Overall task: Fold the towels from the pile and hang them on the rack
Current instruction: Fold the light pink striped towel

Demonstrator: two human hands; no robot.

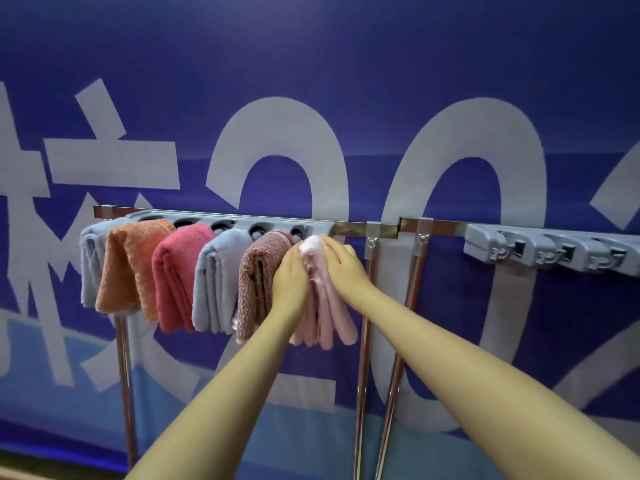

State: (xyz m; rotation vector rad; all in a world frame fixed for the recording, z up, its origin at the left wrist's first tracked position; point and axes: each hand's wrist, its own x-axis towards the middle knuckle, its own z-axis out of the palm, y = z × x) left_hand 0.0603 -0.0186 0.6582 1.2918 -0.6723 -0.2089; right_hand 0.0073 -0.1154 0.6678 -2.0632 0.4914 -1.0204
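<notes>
A folded light pink towel (325, 313) hangs at the right end of the grey holder strip (239, 221) on the metal rack (367, 227). My left hand (289, 275) grips its left side near the top. My right hand (341, 265) grips the top from the right, fingers curled over the fold. To the left hang several folded towels: a brown-pink one (258, 282), a light blue one (216, 275), a red one (175, 275), an orange one (133, 265) and a blue-grey one (90, 258). The pile is out of view.
A second grey holder strip (550, 249) with bare clips sits on the rail to the right. Chrome legs (363, 375) stand below the rail. A blue banner (311, 64) with large white characters hangs right behind the rack.
</notes>
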